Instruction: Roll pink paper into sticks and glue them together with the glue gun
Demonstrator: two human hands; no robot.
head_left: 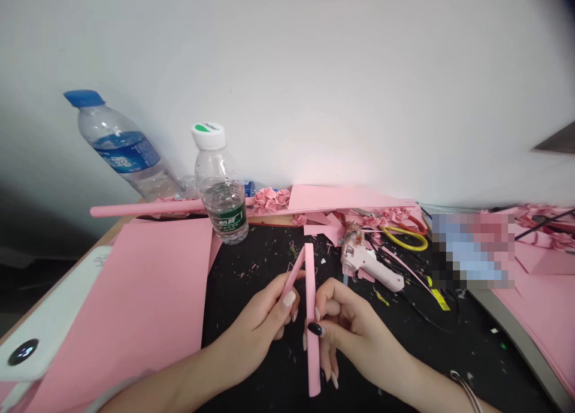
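My right hand [348,320] grips a slim pink paper tube [313,365], standing nearly upright over the black mat [251,365], between thumb and fingers. In my left hand [272,314], a narrow pink paper strip [293,276] is pinched between thumb and fingers. The strip leans toward the tube and meets it near the top; whether the two are joined I cannot tell. Just beyond my right hand lies a pale pink hot glue gun [380,273]. Some of my fingers are hidden behind the paper.
Pink paper sheets [148,281] lie at left, over a white device [67,314] with a lit display. A water bottle [224,197] and a blue-capped bottle [128,152] stand behind. Pink paper roses [271,198], a long pink tube [144,208] and yellow-handled scissors [404,246] line the back.
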